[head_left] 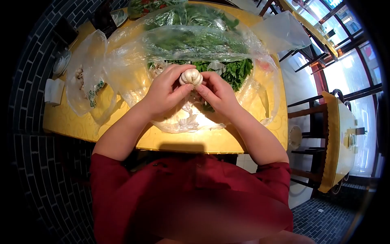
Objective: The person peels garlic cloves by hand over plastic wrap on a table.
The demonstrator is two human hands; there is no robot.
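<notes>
A whole white garlic bulb (pixel 190 77) is held up between my two hands, above the near part of the table. My left hand (pixel 166 89) curls round its left side, with the thumb against its lower edge. From the right, my right hand (pixel 219 91) grips it with thumb and fingertips. Under my hands, thin papery garlic skins (pixel 187 120) lie on a clear plastic sheet. Just beyond are leafy green herbs (pixel 237 73), partly covered by clear plastic bags (pixel 195 40).
The yellow-covered table (pixel 65 120) ends close to my body. At the left stand a clear bag (pixel 83 83) with more bulbs inside, a white tissue pack (pixel 54 91) and stacked dishes (pixel 61 61). Another table (pixel 339 142) and chairs are at the right.
</notes>
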